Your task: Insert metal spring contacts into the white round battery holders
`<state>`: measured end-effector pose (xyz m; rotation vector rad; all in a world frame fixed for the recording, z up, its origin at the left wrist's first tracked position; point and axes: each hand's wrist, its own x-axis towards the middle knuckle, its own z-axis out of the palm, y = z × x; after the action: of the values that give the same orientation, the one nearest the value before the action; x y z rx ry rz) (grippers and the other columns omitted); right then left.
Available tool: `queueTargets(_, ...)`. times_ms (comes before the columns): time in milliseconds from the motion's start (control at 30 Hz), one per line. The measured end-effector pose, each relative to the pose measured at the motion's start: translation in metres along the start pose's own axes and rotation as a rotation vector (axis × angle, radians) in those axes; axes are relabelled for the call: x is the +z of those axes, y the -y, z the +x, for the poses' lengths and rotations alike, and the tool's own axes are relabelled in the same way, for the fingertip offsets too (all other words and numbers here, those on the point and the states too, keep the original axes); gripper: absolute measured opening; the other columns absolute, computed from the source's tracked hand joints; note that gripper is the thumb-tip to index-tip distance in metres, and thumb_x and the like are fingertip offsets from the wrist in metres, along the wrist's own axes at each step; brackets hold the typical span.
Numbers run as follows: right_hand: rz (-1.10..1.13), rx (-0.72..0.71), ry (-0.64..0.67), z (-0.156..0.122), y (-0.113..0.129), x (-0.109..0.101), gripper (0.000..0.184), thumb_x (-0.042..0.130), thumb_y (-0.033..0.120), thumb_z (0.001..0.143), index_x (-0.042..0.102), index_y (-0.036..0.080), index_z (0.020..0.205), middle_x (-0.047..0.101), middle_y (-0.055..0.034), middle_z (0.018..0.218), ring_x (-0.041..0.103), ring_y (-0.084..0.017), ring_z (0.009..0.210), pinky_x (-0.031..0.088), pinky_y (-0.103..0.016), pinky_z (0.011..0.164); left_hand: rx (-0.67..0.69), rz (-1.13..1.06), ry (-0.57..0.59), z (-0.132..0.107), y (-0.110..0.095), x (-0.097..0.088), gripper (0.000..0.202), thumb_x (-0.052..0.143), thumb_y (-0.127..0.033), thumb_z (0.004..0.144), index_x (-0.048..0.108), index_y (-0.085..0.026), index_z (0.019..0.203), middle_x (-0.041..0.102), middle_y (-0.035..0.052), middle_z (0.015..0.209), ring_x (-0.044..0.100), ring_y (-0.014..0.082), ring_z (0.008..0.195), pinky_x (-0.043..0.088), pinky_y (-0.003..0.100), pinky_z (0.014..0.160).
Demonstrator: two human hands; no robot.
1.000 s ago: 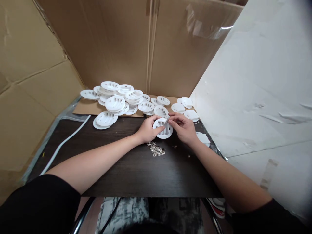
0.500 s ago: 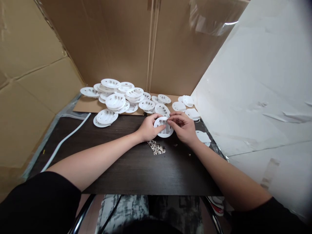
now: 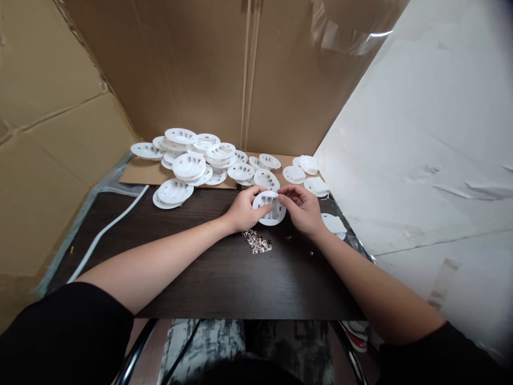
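Note:
A round white plastic disc with slots lies on the dark wooden table near its far edge. My left hand grips the disc's left rim, fingers curled around it. My right hand is at the disc's right side, thumb and forefinger pinched over its top; what they pinch is too small to make out. A small heap of metal contact pieces lies just in front of the disc.
Several more white discs are piled on a cardboard sheet behind, with smaller white covers at the right. A white cable runs along the left. Cardboard walls stand behind and left, a white board on the right.
Both hands stay on the disc, which shifted slightly away from me. The right fingers moved a little to the left over its top.

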<state>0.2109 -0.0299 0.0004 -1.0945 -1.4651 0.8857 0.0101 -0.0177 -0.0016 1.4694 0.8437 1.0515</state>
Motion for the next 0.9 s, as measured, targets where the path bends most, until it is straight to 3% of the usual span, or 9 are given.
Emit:
queueTargets(167, 0.044, 0.086, 0.021, 0.002, -0.005, -0.001, 0.018, 0.071, 0.041, 0.094, 0.076, 0.024, 0.099, 0.072, -0.0018, 0.083, 0.058, -0.017, 0.065, 0.050, -0.032, 0.059, -0.082, -0.047, -0.005, 0.001, -0.006, -0.003, 0.035, 0.084, -0.037, 0.084, 0.067, -0.017, 0.106, 0.069, 0.0004, 0.073, 0.056, 0.0120, 0.051, 0.044, 0.025, 0.049)
queueTargets(300, 0.051, 0.044, 0.071, 0.002, -0.011, 0.000, 0.024, 0.079, 0.041, 0.088, 0.075, 0.023, 0.104, 0.075, -0.0023, 0.090, 0.063, -0.017, 0.070, 0.055, -0.032, 0.065, -0.124, -0.098, -0.011, 0.005, -0.006, -0.006, 0.038, 0.085, -0.043, 0.085, 0.070, -0.017, 0.108, 0.071, 0.0028, 0.074, 0.058, 0.0129, 0.050, 0.041, 0.024, 0.044)
queueTargets(433, 0.044, -0.033, 0.100, -0.001, -0.018, 0.001, 0.034, 0.086, 0.046, 0.087, 0.075, 0.021, 0.107, 0.077, -0.0045, 0.094, 0.068, -0.019, 0.077, 0.058, -0.034, 0.074, -0.139, -0.173, 0.034, 0.008, -0.001, -0.008, 0.045, 0.089, -0.043, 0.081, 0.073, -0.015, 0.113, 0.076, 0.0064, 0.083, 0.066, 0.0156, 0.060, 0.050, 0.028, 0.054)
queueTargets(633, -0.070, -0.055, 0.081, -0.001, -0.020, -0.002, 0.032, 0.084, 0.048, 0.090, 0.076, 0.021, 0.103, 0.075, -0.0033, 0.086, 0.065, -0.018, 0.071, 0.056, -0.033, 0.069, -0.131, -0.250, 0.080, 0.010, 0.002, -0.009, 0.049, 0.095, -0.039, 0.074, 0.073, -0.014, 0.109, 0.079, 0.0075, 0.095, 0.072, 0.0184, 0.081, 0.057, 0.032, 0.075)
queueTargets(900, -0.156, -0.071, 0.116, -0.006, -0.013, 0.001, 0.025, 0.077, 0.045, 0.095, 0.078, 0.020, 0.099, 0.075, -0.0040, 0.085, 0.062, -0.017, 0.068, 0.052, -0.032, 0.065, -0.035, -0.032, -0.011, 0.006, -0.001, -0.004, 0.034, 0.088, -0.039, 0.079, 0.071, -0.015, 0.097, 0.074, 0.0044, 0.089, 0.067, 0.0168, 0.077, 0.055, 0.031, 0.074)
